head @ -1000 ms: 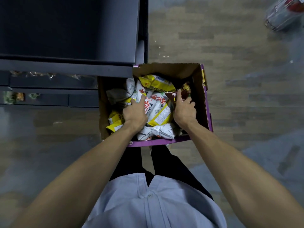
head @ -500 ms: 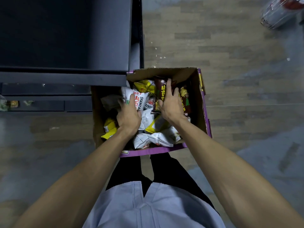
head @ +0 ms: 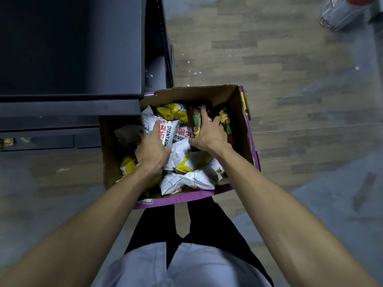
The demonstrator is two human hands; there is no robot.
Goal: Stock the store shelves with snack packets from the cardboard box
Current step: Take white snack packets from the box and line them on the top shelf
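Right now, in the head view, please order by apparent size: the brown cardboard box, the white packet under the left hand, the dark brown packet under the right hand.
1. Brown cardboard box, clearly largest.
2. White packet and dark brown packet: both partly hidden by the left hand and right hand, so unranked.

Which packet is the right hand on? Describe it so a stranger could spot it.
Start at the cardboard box on the floor beside the dark shelves. Near its far wall, the right hand grips a dark brown packet. Its neighbours are white or yellow; it is the dark one with a green mark.
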